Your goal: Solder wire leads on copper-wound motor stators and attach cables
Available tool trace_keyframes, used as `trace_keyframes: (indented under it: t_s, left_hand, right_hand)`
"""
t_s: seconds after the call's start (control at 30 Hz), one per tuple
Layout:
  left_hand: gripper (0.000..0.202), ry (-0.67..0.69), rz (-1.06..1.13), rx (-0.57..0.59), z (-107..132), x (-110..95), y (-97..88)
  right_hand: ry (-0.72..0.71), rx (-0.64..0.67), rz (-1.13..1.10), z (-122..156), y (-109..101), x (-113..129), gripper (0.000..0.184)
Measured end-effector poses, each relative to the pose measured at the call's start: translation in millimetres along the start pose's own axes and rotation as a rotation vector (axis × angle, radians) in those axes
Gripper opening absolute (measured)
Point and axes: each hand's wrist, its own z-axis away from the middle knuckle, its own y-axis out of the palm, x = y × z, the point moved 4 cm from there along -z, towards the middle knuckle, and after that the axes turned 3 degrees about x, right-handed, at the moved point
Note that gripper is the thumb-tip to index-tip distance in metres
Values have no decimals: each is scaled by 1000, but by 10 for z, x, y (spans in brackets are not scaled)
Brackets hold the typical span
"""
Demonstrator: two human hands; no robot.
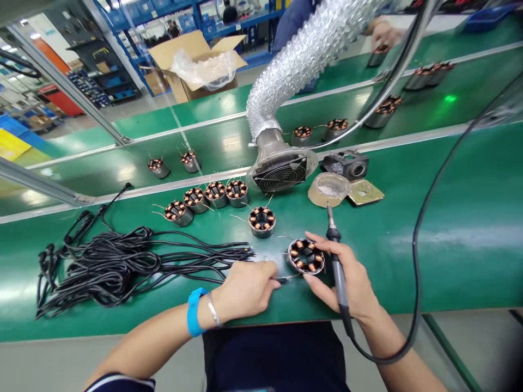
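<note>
My left hand (249,288), wearing a blue wristband, is closed in a pinch on the end of a black cable (283,280). Its tip points at a motor stator (306,257) with copper windings, beside the wire leads. Thumb and forefinger of my right hand (351,277) hold that stator from its right side on the bench. The same hand carries a soldering iron (338,272), tip pointing up and away from me. Another stator (262,221) stands just beyond, with thin wires sticking out. Left of my hands lies a bundle of black cables (118,261), their stripped ends near my left knuckles.
Several stators (216,194) stand in a row farther back. A fume extractor (281,170) on a silver hose (298,60) hangs above the bench. Behind the right hand sit a round tin (327,189) and a sponge tray (366,192). The iron's cord (415,261) loops on the right. A co-worker's hand (384,35) is across the bench.
</note>
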Motion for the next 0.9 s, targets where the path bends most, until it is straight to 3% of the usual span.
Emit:
trace_keyframes:
  t_s: [0.13, 0.3, 0.37, 0.43, 0.53, 0.6, 0.73, 0.8, 0.9]
  left_hand:
    - [9, -50, 271, -113, 87, -12, -359]
    - [10, 22, 338, -201, -3, -134, -505]
    - [16, 85, 247, -270, -46, -126, -568]
    - [23, 85, 12, -404, -56, -69, -680]
    - [28, -73, -292, -497, -41, 50, -828]
    - [32, -112, -224, -408, -44, 88, -851]
    - [34, 26, 234, -108, -100, 25, -757]
    - [46, 59, 456, 51, -148, 23, -672]
    - [53, 124, 772, 201, -218, 54, -542]
  right_hand:
    - [15, -169, -239, -57, -53, 208, 48]
    - [51, -96, -390, -242, 154, 516, 30]
    - [58, -123, -422, -298, 197, 539, 26]
    - [52, -144, -422, -339, 217, 531, 27]
    - [-15, -183, -367, -382, 217, 543, 32]
    - [-65, -206, -341, -401, 220, 573, 36]
    - [-130, -209, -381, -417, 260, 629, 41]
    - [-150, -199, -426, -416, 276, 646, 43]
    - [-139, -201, -493, -424, 262, 655, 42]
